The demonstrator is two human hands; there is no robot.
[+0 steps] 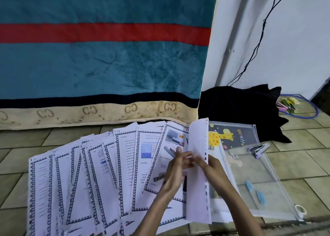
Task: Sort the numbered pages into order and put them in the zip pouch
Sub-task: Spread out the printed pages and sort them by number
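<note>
Several white printed pages (92,182) with blue patterned borders lie fanned across the tiled floor. One page (197,178) stands on edge at the right end of the fan, its blank back facing me. My right hand (212,169) grips this page from behind at mid-height. My left hand (174,171) is at the page's left side, fingertips meeting the right hand's fingers. A clear zip pouch (253,168) with a giraffe picture lies flat on the floor just right of the raised page.
A purple stapler (259,149) rests on the pouch's top right. A tape roll (300,209) sits at its lower right corner. A teal blanket (100,60) hangs behind the pages; black cloth (239,109) and coloured clips (285,105) lie farther right.
</note>
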